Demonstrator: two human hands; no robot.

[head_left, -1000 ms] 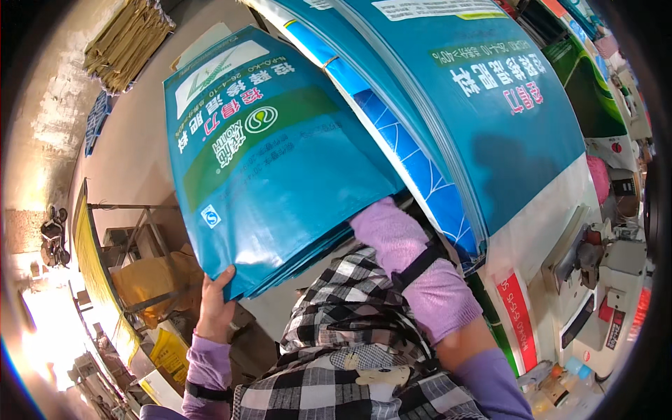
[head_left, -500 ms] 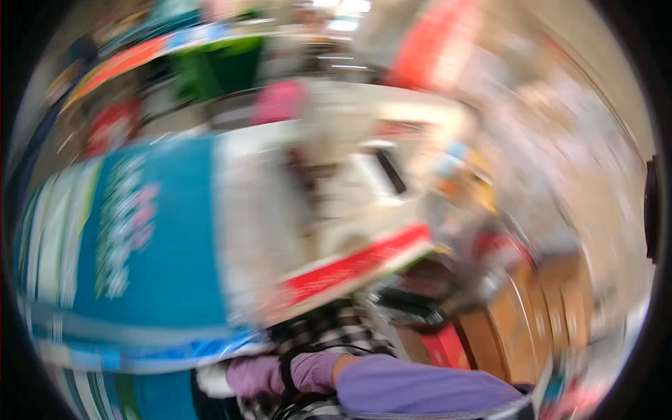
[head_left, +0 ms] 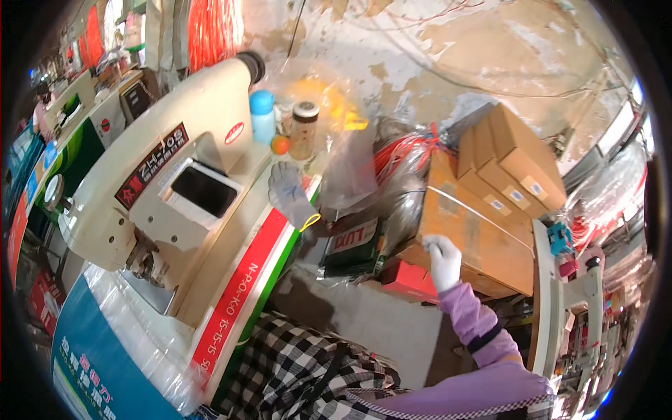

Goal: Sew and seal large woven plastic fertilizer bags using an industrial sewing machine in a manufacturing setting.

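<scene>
My right hand (head_left: 443, 263), in a white glove below a lilac sleeve, is raised in front of a large cardboard box (head_left: 476, 234) on the right. Its fingers look curled in, with nothing showing in them. My left hand is out of sight. On the left stands a cream industrial sewing machine (head_left: 157, 129), with a smartphone (head_left: 204, 189) resting on its bed. A woven plastic sack, blue (head_left: 98, 350) with a clear film edge, lies beneath the needle area. A grey glove (head_left: 292, 192) lies by the table's right edge.
Behind the machine stand a blue bottle (head_left: 262, 117), a lidded jar (head_left: 304, 131) and a small orange-red fruit (head_left: 280, 145). Smaller cartons (head_left: 514, 164) are stacked on the big box. A red box (head_left: 411, 280) and a dark green package (head_left: 353, 241) sit low beside it.
The view has swung to the right and sharpened. My right hand has moved from beside the blue sack at lower left to in front of the cardboard box.
</scene>
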